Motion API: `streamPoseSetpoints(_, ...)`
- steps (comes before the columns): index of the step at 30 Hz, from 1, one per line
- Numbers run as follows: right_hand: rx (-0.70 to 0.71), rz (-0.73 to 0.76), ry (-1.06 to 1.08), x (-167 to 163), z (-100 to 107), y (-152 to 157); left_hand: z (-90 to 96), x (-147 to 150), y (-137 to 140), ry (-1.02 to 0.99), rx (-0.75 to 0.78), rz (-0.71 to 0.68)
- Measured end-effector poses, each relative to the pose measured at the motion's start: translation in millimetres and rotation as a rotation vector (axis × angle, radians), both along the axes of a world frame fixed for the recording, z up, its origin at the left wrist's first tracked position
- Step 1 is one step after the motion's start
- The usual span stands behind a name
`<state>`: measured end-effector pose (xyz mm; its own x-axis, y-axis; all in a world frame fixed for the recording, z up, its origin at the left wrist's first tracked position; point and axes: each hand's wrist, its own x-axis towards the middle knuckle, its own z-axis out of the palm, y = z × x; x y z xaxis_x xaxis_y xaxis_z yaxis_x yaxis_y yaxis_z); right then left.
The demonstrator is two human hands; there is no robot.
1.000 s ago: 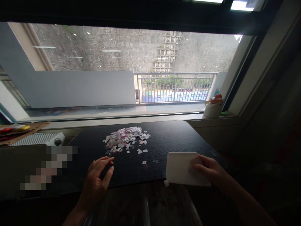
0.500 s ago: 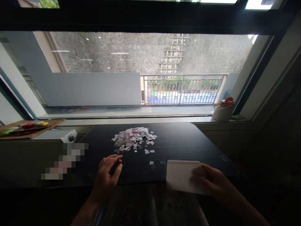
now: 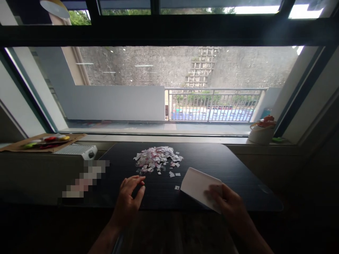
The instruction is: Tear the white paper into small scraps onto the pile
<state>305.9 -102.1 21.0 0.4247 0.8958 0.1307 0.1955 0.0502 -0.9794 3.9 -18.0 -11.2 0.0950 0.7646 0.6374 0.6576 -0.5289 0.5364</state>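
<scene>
My right hand point(image 3: 229, 203) grips a flat white rectangular tray or box lid point(image 3: 200, 187) by its right end, tilted just above the front of the dark table point(image 3: 206, 155). Its inside and exact kind cannot be made out. My left hand point(image 3: 132, 192) is at the table's front with fingers loosely curved and apart, holding nothing. Beyond the left hand lies a heap of small square paper pieces point(image 3: 156, 158), white with some pink. A few stray pieces lie nearer, among them a small white square with a dark dot point(image 3: 177, 187) beside the tray's left corner.
A white pot point(image 3: 261, 134) with orange contents stands on the sill at the right. A white ridged appliance point(image 3: 79, 151) and cardboard point(image 3: 45, 143) with colourful items are at the left. A large window rises behind the table; a blurred patch covers the table's left edge.
The right hand has moved the white tray left and turned it, its left edge now raised towards the heap. The left hand keeps its pose. The whole view has shifted slightly.
</scene>
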Motion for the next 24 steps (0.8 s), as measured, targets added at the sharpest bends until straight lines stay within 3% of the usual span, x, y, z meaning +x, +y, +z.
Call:
streamPoseSetpoints(7, -0.049, 0.129, 0.042, -23, -19, -6, 3.1, 4, -2, -0.030, -0.024, 0.001)
streamPoseSetpoints(12, -0.076, 0.228, 0.083, -39, -17, -17, 5.4, 7, -4, -0.034, -0.032, 0.014)
streamPoseSetpoints(14, -0.079, 0.157, 0.049, -32, -12, -21, 6.0, 7, -5, -0.029, -0.040, 0.018)
streamPoseSetpoints(19, -0.034, -0.231, -0.208, 10, -3, -24, 4.7, 6, -5, -0.030, -0.041, 0.011)
streamPoseSetpoints(24, 0.002, -0.265, -0.264, 18, -10, -22, 1.2, 4, -1, -0.042, -0.037, 0.015)
